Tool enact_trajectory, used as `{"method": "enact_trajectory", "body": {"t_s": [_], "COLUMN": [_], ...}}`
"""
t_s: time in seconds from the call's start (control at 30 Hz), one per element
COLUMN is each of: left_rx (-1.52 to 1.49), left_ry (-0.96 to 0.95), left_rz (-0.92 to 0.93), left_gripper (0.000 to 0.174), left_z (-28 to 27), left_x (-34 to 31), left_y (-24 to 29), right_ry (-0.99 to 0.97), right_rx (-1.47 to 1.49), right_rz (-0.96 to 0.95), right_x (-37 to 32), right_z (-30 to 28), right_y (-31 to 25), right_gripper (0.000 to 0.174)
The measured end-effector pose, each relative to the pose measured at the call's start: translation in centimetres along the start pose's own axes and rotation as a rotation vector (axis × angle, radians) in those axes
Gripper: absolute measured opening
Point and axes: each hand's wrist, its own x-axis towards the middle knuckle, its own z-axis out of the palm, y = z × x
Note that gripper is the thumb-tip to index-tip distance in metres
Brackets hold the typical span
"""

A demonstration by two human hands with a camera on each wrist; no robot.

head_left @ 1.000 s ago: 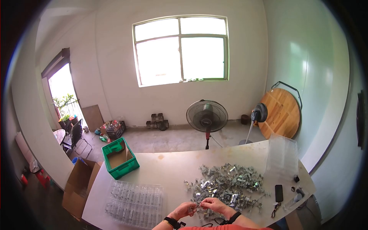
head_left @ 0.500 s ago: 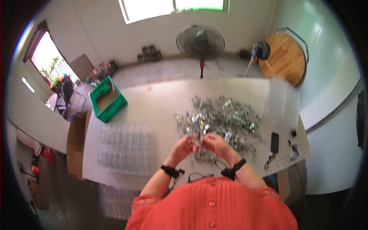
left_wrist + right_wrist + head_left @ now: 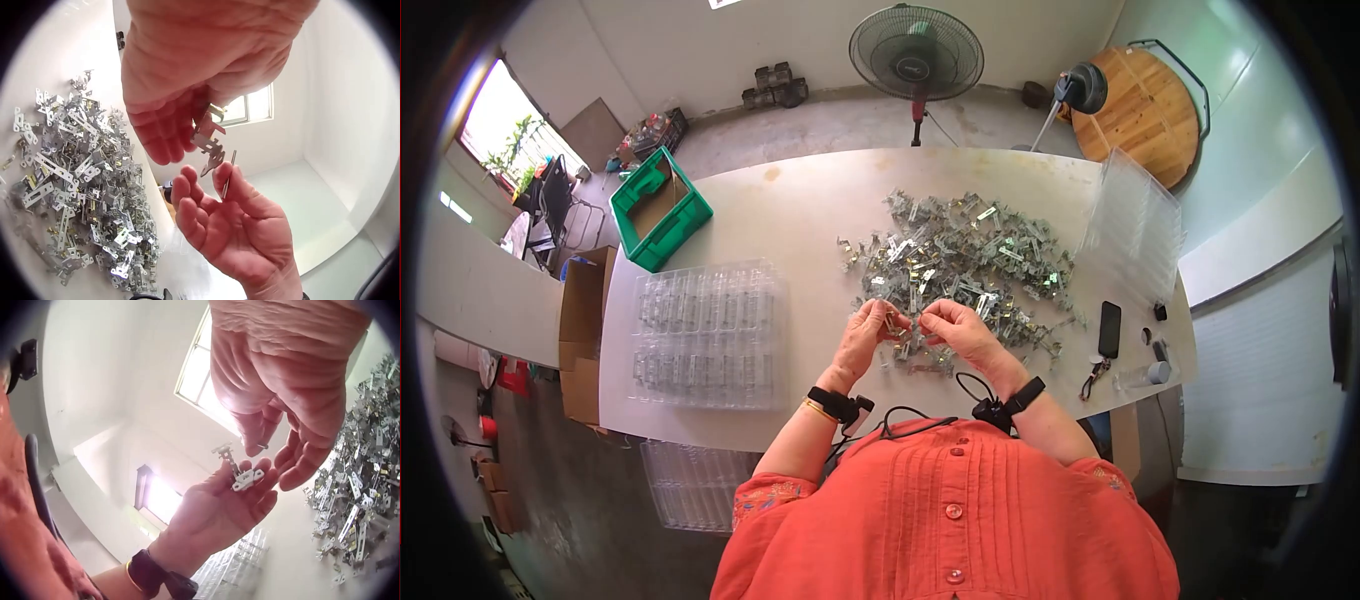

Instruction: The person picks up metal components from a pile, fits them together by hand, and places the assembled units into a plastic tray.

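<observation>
Together, left hand (image 3: pixel 863 335), fingers pinching a stamped metal bracket (image 3: pixel 248 480); right hand (image 3: pixel 958 330), fingers closed on a thin metal pin (image 3: pixel 229 177); both by a heap of metal brackets (image 3: pixel 970 250) on the pale surface (image 3: pixel 800 220)

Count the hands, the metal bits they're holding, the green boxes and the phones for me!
Hands: 2 (left hand, right hand)
Metal fitting in left hand: 1
Metal pin in right hand: 1
Green box: 1
Phone: 1
Total: 6
</observation>
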Motion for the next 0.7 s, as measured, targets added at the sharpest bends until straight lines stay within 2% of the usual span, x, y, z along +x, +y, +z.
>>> {"method": "enact_trajectory", "body": {"t_s": [0.13,0.33,0.6,0.7], "left_rx": [0.163,0.359,0.473,0.602], "left_ry": [-0.049,-0.068,-0.019,0.007], "left_rz": [-0.018,0.040,0.035,0.065], "left_gripper": [0.034,0.032,0.029,0.028], "left_z": [-1.5,-3.0,-4.3,-4.7], "left_x": [-0.8,-1.2,-1.6,-1.5], "left_y": [0.2,0.3,0.6,0.5], "right_ry": [0.030,0.099,0.204,0.226], "right_rx": [-0.085,-0.399,-0.474,-0.500], "right_rz": [-0.051,-0.192,-0.211,-0.212], "right_x": [-0.1,0.6,1.3,1.2], "right_z": [1.8,4.5,5.9,6.2], "right_y": [-1.2,-1.0,-0.1,-0.3], "right_gripper": [0.014,0.015,0.018,0.017]}}
